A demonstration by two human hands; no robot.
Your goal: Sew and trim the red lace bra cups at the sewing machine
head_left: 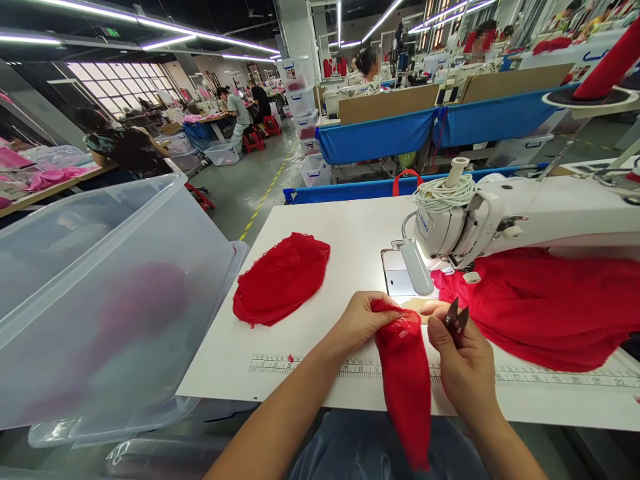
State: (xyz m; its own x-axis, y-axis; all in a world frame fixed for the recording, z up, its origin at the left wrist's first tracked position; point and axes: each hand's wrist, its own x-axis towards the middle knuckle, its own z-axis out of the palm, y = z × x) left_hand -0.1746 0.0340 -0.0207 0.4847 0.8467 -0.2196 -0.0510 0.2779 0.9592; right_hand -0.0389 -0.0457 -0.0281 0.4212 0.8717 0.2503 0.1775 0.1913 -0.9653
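Left hand pinches red cloth and right hand curls closed around snips before the sewing machine, likely for trimming, calling for taut cloth.

Held cloth left of snips

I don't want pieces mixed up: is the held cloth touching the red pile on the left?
Apart. The head view shows white table between the held cloth and the pile, with the left hand pinching the cloth's top.
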